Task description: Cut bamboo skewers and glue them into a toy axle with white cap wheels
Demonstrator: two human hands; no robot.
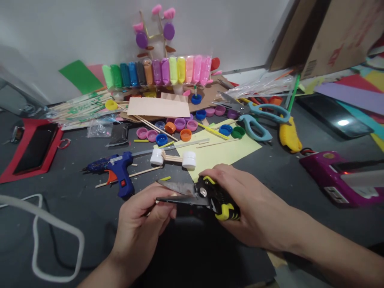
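Observation:
My right hand (249, 204) is wrapped round the black and yellow handles of a pair of shears (202, 192), whose blades point left and stand slightly apart. Closed in a pinch, my left hand (144, 220) holds a small pale stick piece (157, 201) at the blade tips; most of that piece is hidden by the fingers and blades. Just beyond the hands, white caps joined by short wooden sticks (173, 158) lie on the dark table. A blue glue gun (122, 170) rests on its side to the left, near a thin wooden stick (145, 172).
Coloured bottle caps (180, 125), yellow paper (222, 150) and blue-handled scissors (255, 128) lie behind the hands. A yellow cutter (289, 134) and a purple device (339, 180) are at right. Clay packets (157, 72) line the back. A white cable (60, 222) loops at left.

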